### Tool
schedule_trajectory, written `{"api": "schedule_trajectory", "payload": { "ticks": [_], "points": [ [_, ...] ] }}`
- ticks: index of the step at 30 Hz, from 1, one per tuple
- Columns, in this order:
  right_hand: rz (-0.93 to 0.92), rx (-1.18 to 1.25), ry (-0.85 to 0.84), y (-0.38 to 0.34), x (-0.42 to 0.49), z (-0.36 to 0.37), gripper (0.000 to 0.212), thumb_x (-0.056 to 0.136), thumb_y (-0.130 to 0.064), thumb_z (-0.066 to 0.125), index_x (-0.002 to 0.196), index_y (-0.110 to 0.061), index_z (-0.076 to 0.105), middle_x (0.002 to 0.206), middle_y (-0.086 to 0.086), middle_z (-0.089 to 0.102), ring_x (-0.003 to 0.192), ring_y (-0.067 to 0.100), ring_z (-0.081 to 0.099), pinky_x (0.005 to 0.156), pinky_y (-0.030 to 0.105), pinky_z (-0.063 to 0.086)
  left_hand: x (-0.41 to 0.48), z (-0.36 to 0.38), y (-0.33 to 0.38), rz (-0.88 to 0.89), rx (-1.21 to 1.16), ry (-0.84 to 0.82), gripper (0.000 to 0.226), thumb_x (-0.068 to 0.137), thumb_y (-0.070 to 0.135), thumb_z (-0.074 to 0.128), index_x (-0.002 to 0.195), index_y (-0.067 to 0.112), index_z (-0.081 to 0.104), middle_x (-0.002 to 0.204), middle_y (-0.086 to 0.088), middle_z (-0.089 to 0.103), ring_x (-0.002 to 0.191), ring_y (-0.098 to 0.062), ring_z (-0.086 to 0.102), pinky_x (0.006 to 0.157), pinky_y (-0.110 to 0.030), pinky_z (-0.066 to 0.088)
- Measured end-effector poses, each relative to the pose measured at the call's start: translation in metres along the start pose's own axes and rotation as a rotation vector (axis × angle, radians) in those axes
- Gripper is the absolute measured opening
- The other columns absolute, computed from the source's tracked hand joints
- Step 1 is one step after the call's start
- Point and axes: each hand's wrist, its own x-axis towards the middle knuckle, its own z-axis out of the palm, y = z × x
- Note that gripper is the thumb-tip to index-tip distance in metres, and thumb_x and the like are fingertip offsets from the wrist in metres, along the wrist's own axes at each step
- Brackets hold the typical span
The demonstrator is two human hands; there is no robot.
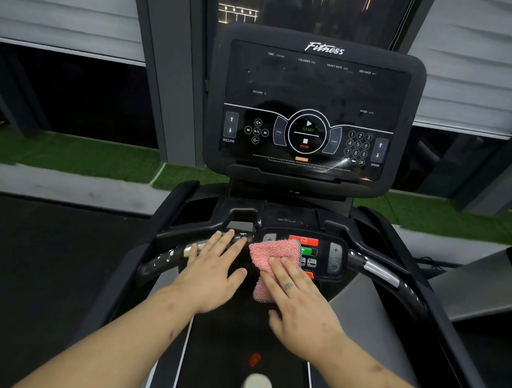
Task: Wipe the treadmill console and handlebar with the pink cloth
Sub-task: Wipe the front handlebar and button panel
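Note:
A black treadmill console (315,86) with a dark screen and touch buttons stands ahead of me. Below it runs the curved handlebar (376,270) with a small control panel (332,255) in its middle. The pink cloth (270,253) lies folded over the left part of that panel. My right hand (299,304) presses flat on the cloth with straight fingers. My left hand (214,269) rests open on the handlebar's left section, just left of the cloth.
A cream round object (256,387) sits on the treadmill belt (226,357) below my arms, near a red mark (254,359). Green turf (71,155) and grey window frames lie beyond the console. Dark floor spreads to the left.

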Motion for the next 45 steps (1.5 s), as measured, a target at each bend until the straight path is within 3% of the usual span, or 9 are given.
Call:
{"api": "schedule_trajectory", "payload": {
  "ticks": [3,6,11,16,22,26,31,35,45],
  "points": [
    [0.012,-0.029,0.01,0.008,-0.008,0.004,0.08,0.083,-0.043,0.055,0.158,-0.02,0.039,0.168,0.006,0.027,0.156,0.025,0.02,0.126,0.045,0.027,-0.001,-0.004,0.002,-0.002,-0.023,-0.019,0.07,0.105,0.042,0.039,0.164,0.041,0.002,0.173,0.01,-0.012,0.156,-0.011,-0.02,0.128,-0.053,-0.005],
    [0.021,-0.005,0.002,0.007,-0.01,0.005,0.08,0.084,-0.044,0.052,0.159,-0.02,0.037,0.17,0.006,0.022,0.158,0.026,0.016,0.126,0.045,0.022,-0.001,-0.006,0.004,-0.014,-0.051,-0.023,0.075,0.101,0.033,0.041,0.164,0.041,0.003,0.173,0.01,-0.011,0.157,-0.011,-0.02,0.128,-0.054,-0.005],
    [0.022,0.025,0.0,-0.004,0.003,-0.003,0.08,0.086,-0.046,0.048,0.16,-0.019,0.033,0.17,0.007,0.022,0.157,0.027,0.016,0.123,0.046,0.022,-0.001,-0.004,0.009,-0.036,-0.053,-0.001,0.077,0.099,0.032,0.045,0.164,0.041,0.004,0.173,0.011,-0.009,0.157,-0.011,-0.019,0.128,-0.055,-0.004],
    [-0.016,-0.01,0.039,0.0,0.003,-0.003,0.082,0.081,-0.045,0.057,0.157,-0.019,0.041,0.166,0.007,0.032,0.154,0.027,0.027,0.121,0.044,0.022,-0.002,-0.004,0.012,-0.049,-0.058,0.009,0.077,0.099,0.029,0.046,0.164,0.041,0.005,0.173,0.011,-0.008,0.157,-0.011,-0.018,0.128,-0.054,-0.003],
    [-0.067,-0.029,0.039,0.017,-0.008,0.004,0.08,0.084,-0.044,0.054,0.158,-0.017,0.04,0.168,0.007,0.029,0.156,0.027,0.021,0.127,0.044,0.023,-0.002,-0.004,0.013,-0.061,-0.062,0.015,0.077,0.099,0.027,0.047,0.164,0.04,0.007,0.173,0.011,-0.007,0.157,-0.011,-0.017,0.129,-0.053,-0.001],
    [-0.076,-0.019,0.022,0.028,-0.017,0.007,0.077,0.084,-0.041,0.051,0.157,-0.016,0.042,0.167,0.007,0.029,0.157,0.027,0.022,0.121,0.044,0.017,-0.002,-0.005,0.014,-0.06,-0.059,0.01,0.077,0.099,0.025,0.047,0.164,0.04,0.007,0.173,0.01,-0.006,0.158,-0.012,-0.016,0.129,-0.053,0.0],
    [-0.071,-0.008,0.02,0.04,-0.023,0.006,0.074,0.084,-0.041,0.054,0.155,-0.018,0.047,0.166,0.005,0.034,0.156,0.025,0.026,0.127,0.043,0.024,-0.003,-0.005,0.015,-0.071,-0.077,0.015,0.077,0.099,0.025,0.048,0.164,0.04,0.008,0.173,0.01,-0.005,0.158,-0.011,-0.015,0.129,-0.051,0.0],
    [-0.071,-0.005,0.013,0.055,-0.03,0.008,0.074,0.085,-0.041,0.054,0.155,-0.018,0.045,0.167,0.005,0.031,0.156,0.024,0.022,0.121,0.042,0.018,-0.003,-0.004,0.015,-0.08,-0.101,0.027,0.077,0.099,0.024,0.049,0.163,0.041,0.01,0.173,0.012,-0.004,0.157,-0.009,-0.015,0.129,-0.05,-0.001],
    [-0.104,0.036,0.02,0.073,-0.035,0.009,0.072,0.087,-0.04,0.053,0.155,-0.019,0.046,0.167,0.003,0.032,0.156,0.021,0.024,0.121,0.04,0.02,-0.004,-0.01,0.018,-0.079,-0.143,0.007,0.077,0.099,0.019,0.05,0.164,0.038,0.014,0.173,0.014,-0.002,0.157,-0.007,-0.013,0.13,-0.046,0.001]
  ]
}}
